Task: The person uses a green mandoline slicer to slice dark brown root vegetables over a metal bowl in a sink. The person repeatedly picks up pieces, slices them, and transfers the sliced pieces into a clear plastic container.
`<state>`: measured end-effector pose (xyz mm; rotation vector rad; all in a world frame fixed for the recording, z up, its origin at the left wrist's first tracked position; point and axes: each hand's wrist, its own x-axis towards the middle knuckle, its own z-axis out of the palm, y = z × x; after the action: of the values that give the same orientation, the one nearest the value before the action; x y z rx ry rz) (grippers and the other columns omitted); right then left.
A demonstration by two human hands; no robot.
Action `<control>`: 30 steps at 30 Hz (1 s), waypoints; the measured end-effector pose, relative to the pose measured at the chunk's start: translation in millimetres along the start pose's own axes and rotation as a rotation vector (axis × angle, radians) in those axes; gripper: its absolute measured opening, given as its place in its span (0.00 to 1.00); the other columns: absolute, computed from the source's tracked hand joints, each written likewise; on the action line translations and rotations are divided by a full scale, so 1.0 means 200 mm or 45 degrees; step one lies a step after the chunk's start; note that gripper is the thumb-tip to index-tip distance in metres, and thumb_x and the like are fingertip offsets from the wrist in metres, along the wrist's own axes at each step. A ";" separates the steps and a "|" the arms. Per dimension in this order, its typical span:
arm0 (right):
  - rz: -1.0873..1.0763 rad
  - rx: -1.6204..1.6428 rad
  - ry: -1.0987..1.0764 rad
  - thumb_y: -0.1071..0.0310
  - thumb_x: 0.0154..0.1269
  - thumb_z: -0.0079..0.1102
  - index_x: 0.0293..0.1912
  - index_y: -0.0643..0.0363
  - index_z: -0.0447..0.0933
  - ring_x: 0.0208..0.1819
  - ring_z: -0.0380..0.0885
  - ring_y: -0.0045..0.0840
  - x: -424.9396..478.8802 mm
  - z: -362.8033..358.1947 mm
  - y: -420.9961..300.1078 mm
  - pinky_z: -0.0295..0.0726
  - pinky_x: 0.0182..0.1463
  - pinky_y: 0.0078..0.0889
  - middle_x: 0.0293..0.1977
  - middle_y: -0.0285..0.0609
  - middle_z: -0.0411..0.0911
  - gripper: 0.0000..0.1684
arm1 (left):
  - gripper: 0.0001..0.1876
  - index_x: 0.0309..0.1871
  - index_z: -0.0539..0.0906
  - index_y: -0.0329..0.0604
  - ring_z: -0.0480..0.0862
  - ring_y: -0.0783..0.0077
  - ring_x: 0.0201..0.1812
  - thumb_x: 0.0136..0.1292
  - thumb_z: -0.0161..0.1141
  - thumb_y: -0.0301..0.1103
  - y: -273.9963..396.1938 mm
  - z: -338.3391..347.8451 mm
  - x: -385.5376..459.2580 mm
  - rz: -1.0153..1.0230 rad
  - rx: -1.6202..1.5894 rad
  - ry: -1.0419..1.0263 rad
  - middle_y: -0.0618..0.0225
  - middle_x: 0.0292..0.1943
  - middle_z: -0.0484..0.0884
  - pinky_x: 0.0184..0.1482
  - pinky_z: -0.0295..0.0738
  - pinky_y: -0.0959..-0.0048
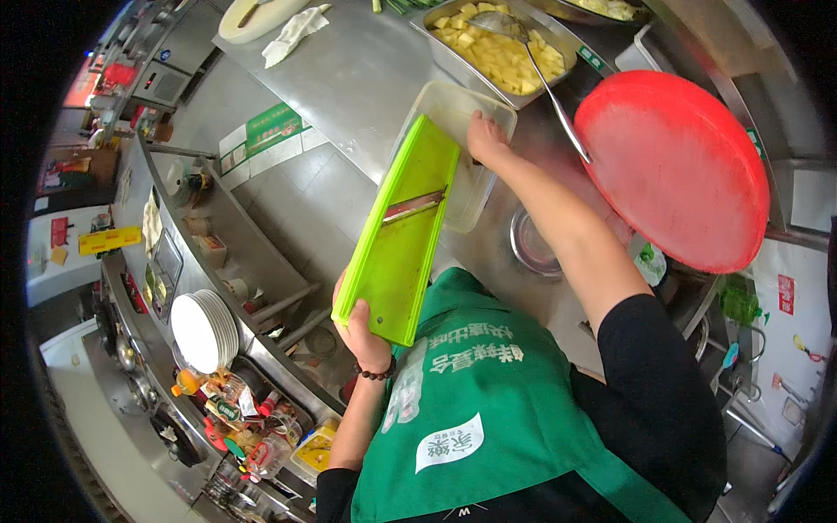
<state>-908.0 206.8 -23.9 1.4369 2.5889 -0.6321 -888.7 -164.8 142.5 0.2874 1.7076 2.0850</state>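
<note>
My left hand point(365, 337) grips the lower end of a bright green mandoline slicer point(407, 261), thumb on its face. The slicer is tilted, and a metal blade point(413, 206) crosses its middle. Its upper end leans over a translucent plastic container point(472, 206) on the steel worktop. My right hand point(487, 138) is over the inside of that container, near its far right side. A small dark bit shows under the palm. The fingers are partly hidden, so whether they hold anything is unclear.
A steel pan point(458, 70) of cut yellow pieces, with a long-handled skimmer point(556, 104) in it, stands beyond the container. A round red board point(673, 170) is at the right. A steel bowl point(523, 245) sits near me. White plates point(204, 332) and bottles point(252, 418) fill the left counter.
</note>
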 end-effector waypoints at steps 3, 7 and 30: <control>0.112 0.198 0.071 0.72 0.70 0.43 0.55 0.67 0.69 0.57 0.75 0.53 0.00 -0.01 -0.03 0.78 0.58 0.48 0.55 0.67 0.72 0.17 | 0.31 0.64 0.70 0.28 0.77 0.62 0.59 0.61 0.57 0.41 -0.02 -0.03 -0.03 -0.019 -0.047 0.031 0.53 0.58 0.77 0.64 0.67 0.64; -0.003 0.154 -0.029 0.72 0.69 0.42 0.54 0.69 0.69 0.56 0.75 0.53 0.04 -0.02 0.02 0.77 0.58 0.50 0.55 0.67 0.72 0.17 | 0.32 0.65 0.70 0.28 0.77 0.62 0.57 0.62 0.57 0.43 -0.01 -0.01 -0.04 -0.033 -0.008 0.047 0.55 0.57 0.77 0.62 0.69 0.64; -0.849 0.126 -0.047 0.71 0.59 0.59 0.33 0.62 0.80 0.36 0.81 0.44 -0.16 0.32 -0.05 0.80 0.42 0.45 0.33 0.46 0.81 0.05 | 0.28 0.59 0.74 0.30 0.82 0.57 0.52 0.65 0.52 0.46 0.35 -0.13 0.10 0.007 -0.431 0.223 0.52 0.53 0.80 0.55 0.78 0.60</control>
<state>-904.9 149.6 -70.0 0.5318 3.0250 -0.8456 -931.6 -189.0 201.9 0.0060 1.4081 2.4155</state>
